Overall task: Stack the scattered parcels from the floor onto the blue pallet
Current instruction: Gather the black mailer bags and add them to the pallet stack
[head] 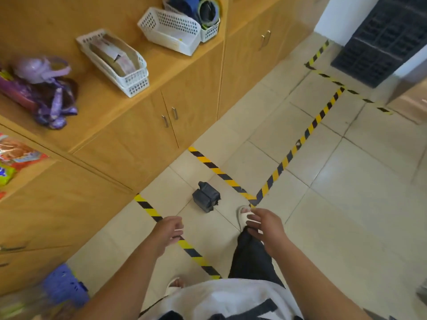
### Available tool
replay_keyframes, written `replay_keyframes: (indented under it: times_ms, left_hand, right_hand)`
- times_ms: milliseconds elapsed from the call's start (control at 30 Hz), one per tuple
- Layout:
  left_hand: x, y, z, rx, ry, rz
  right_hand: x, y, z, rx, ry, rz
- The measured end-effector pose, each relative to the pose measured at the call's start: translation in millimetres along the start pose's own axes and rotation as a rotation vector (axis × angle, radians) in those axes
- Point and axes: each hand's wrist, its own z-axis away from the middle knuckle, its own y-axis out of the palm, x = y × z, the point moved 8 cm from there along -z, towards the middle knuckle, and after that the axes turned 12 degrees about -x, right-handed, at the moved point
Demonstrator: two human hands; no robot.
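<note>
Dark grey parcel (206, 197), yellow-and-black striped tape (298, 148), pale tiled floor (358, 192), orange-brown cabinets (138, 139), white baskets (171, 31).

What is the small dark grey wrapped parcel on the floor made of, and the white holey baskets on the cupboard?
The small dark grey wrapped parcel looks wrapped in thin plastic film: it is creased, bunched and slightly shiny. The white holey baskets look like hard moulded plastic, with neat rows of holes and smooth rims.

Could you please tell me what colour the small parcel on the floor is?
Dark grey parcel, seen in the head view.
</note>
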Motion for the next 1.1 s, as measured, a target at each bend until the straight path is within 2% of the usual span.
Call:
replay_keyframes:
  times_ms: [100,200,333,433,600,733,800,967,1100]
  left_hand:
    - [-7,23,-11,-0.117,-0.100,0.001]
    - [-7,48,-10,-0.161,-0.168,-0.160]
    - [-31,89,-44,-0.125,-0.117,-0.294]
    - [-36,110,-96,-0.181,-0.137,-0.264]
    - [-11,157,-201,-0.234,-0.206,-0.282]
    - [20,189,-312,-0.287,-0.243,-0.250]
    - [30,202,-355,-0.343,-0.266,-0.173]
    - [44,231,-412,-0.453,-0.192,-0.095]
    - [56,240,-429,-0.480,-0.208,-0.060]
  right_hand:
    - [49,18,-59,0.076,0.038,0.125]
    - [80,34,-114,0.162,0.107,0.269]
    - [101,69,-181,0.261,0.143,0.416]
    - [86,92,-223,0.311,0.285,0.410]
    - [42,129,-305,0.304,0.349,0.502]
    - [-1,152,-377,0.278,0.327,0.601]
    - [-14,155,-411,0.227,0.257,0.665]
    - [-38,148,-446,0.193,0.301,0.667]
    - [-48,123,-453,0.074,0.254,0.701]
